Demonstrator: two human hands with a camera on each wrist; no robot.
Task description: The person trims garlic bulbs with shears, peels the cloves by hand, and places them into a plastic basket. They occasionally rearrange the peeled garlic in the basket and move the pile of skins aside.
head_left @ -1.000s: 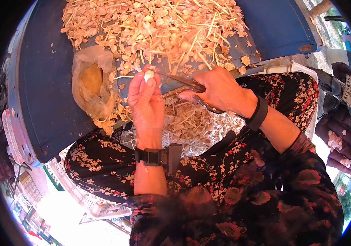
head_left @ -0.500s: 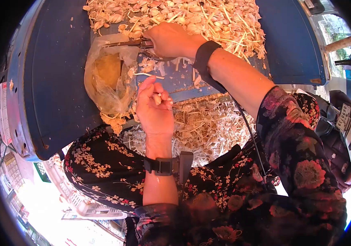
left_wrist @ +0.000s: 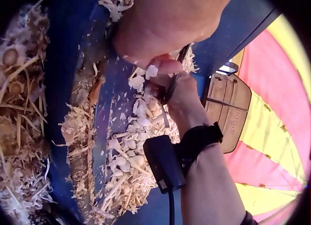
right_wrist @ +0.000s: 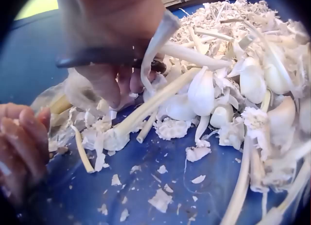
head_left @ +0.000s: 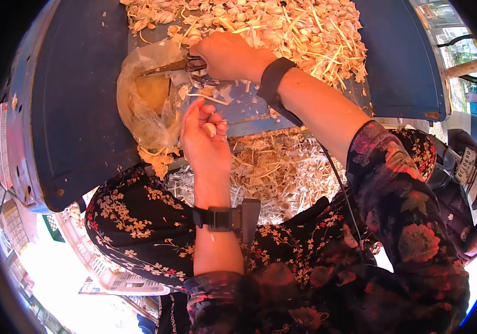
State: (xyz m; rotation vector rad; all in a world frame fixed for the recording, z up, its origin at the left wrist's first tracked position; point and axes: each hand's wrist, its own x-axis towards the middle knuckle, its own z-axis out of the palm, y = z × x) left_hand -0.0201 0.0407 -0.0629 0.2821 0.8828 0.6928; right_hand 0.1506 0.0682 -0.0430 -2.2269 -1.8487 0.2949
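Observation:
My left hand (head_left: 209,147) is palm up with its fingers curled round a pale garlic clove (head_left: 209,129). Beyond it, my right hand (head_left: 232,55) grips a pair of dark scissors (head_left: 166,69) by the handles, and the blades point left over the mouth of a clear plastic bag (head_left: 130,106). Something yellow shows inside that bag. Close by the right hand, garlic cloves (right_wrist: 201,91), cut stalks (right_wrist: 155,101) and papery skins lie on the blue surface (right_wrist: 146,186). A thin stalk (head_left: 208,98) lies just past the left fingertips.
A large heap of garlic (head_left: 283,33) covers the back of the blue table (head_left: 82,100). Below its front edge, skins and stalk scraps (head_left: 272,172) are piled between the person's knees. A white plastic crate (head_left: 133,281) stands at lower left, and a cable (head_left: 341,189) runs along the right arm.
The right hand has carried the scissors from the left fingertips leftward to the bag. The left hand has tipped back, and the clove has gone from its fingertips into its curled fingers.

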